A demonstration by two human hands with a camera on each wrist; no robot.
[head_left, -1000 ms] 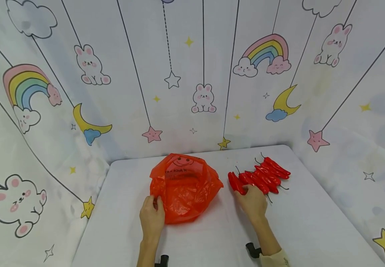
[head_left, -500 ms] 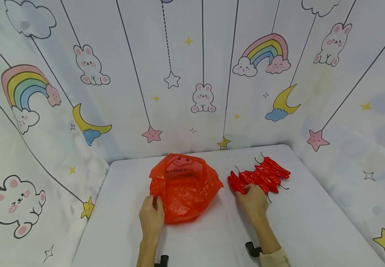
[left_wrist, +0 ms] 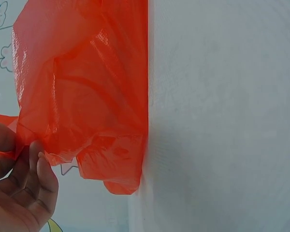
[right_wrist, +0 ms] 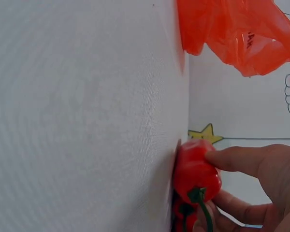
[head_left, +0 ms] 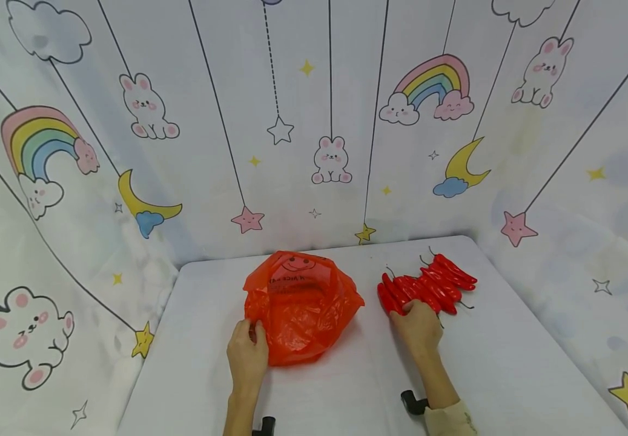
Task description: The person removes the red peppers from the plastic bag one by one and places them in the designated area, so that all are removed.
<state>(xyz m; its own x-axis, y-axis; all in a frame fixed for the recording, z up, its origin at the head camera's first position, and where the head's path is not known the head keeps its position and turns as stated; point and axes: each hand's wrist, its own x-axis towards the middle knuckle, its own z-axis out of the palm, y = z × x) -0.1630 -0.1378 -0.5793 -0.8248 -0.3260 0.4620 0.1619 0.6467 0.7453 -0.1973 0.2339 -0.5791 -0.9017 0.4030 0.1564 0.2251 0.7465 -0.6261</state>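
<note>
A red plastic bag (head_left: pixel 305 327) with a printed smiling face stands on the table, its mouth spread toward me. My left hand (head_left: pixel 248 351) pinches the bag's left edge between thumb and fingers; in the left wrist view the film (left_wrist: pixel 87 96) gathers at the fingertips. To the right lies a slanting row of several glossy red chili peppers (head_left: pixel 444 281) with thin dark stems. My right hand (head_left: pixel 418 327) is at the near left end of that row. The right wrist view has its thumb and fingers around one chili pepper (right_wrist: pixel 198 169) with a green stem; others lie partly hidden behind it.
A white table (head_left: pixel 335 399) carries everything. Behind and at both sides rises a white cloth (head_left: pixel 314 200) printed with rabbits, stars and rainbows. Each wrist wears a black device (head_left: pixel 413 402).
My right hand has moved slightly right, and the row of chili peppers has shifted a little right with it. The left hand and the bag have stayed put.
</note>
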